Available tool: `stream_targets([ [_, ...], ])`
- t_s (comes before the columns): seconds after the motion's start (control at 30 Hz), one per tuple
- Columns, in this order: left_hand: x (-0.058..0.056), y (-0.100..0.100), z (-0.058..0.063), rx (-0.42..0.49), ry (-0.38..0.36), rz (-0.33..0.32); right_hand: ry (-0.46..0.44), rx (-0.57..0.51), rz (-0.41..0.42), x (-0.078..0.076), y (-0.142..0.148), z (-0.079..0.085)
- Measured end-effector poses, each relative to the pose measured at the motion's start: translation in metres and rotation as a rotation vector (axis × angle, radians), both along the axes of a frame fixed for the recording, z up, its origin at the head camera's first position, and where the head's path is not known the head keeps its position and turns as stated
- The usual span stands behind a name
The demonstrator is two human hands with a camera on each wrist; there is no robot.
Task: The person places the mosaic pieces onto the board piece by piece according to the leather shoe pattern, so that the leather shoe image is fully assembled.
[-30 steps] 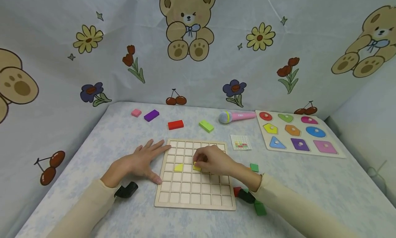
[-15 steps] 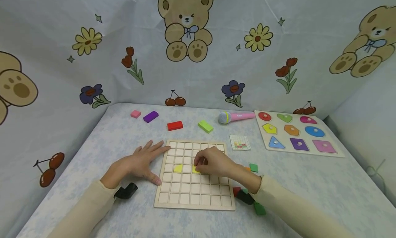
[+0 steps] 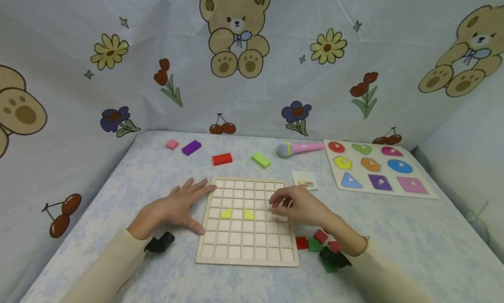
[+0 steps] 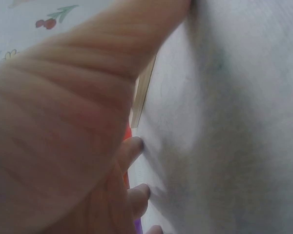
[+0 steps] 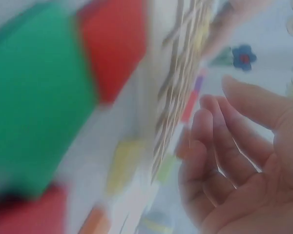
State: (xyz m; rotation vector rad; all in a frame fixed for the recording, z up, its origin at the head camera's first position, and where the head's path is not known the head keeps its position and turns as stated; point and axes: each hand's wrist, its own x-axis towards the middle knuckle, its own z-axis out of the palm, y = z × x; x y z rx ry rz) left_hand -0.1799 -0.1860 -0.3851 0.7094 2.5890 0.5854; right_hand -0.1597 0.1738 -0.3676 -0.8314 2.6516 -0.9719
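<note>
A square wooden grid board (image 3: 247, 264) lies on the table. Two yellow pieces (image 3: 226, 213) sit in separate cells of one row, with one cell between them; the right-hand yellow piece (image 3: 249, 214) has a curved corner. My left hand (image 3: 177, 210) is spread flat, its index finger and thumb touching the board's left edge. Over the board's right edge hovers my right hand (image 3: 302, 204), its fingers loosely bent. In the right wrist view, that hand (image 5: 244, 161) holds nothing between thumb and fingers. Beneath the right wrist lie red pieces (image 3: 302, 243) and green pieces (image 3: 315, 245).
Behind the board are a pink block (image 3: 172, 144), a purple block (image 3: 191, 148), a red block (image 3: 222, 159) and a lime block (image 3: 261, 160). A toy microphone (image 3: 301, 148), a small pattern card (image 3: 305, 179) and a shape puzzle board (image 3: 378, 168) stand farther right.
My right hand has released the right-hand yellow piece, which stays in its cell, and moved right to the board's edge. More pieces beside the board now show. The left hand stays in place.
</note>
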Motion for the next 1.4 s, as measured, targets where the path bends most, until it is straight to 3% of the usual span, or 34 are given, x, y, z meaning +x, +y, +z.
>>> stream_targets([
  [0.17, 0.001, 0.000, 0.001, -0.011, 0.003, 0.014, 0.010, 0.023, -0.043, 0.002, 0.034, 0.000],
  [0.4, 0.001, -0.001, 0.001, -0.007, -0.001, 0.013, -0.150, 0.085, -0.022, 0.003, 0.078, -0.005],
  [0.57, 0.001, -0.002, 0.001, -0.001, -0.002, 0.010, -0.207, 0.080, -0.014, -0.001, 0.097, -0.011],
  [0.83, 0.002, -0.002, 0.001, -0.004, 0.009, 0.003, -0.213, 0.100, -0.065, -0.003, 0.103, -0.018],
  [1.4, 0.001, 0.000, 0.000, -0.011, 0.013, -0.002, -0.139, 0.171, -0.044, -0.002, 0.094, -0.010],
])
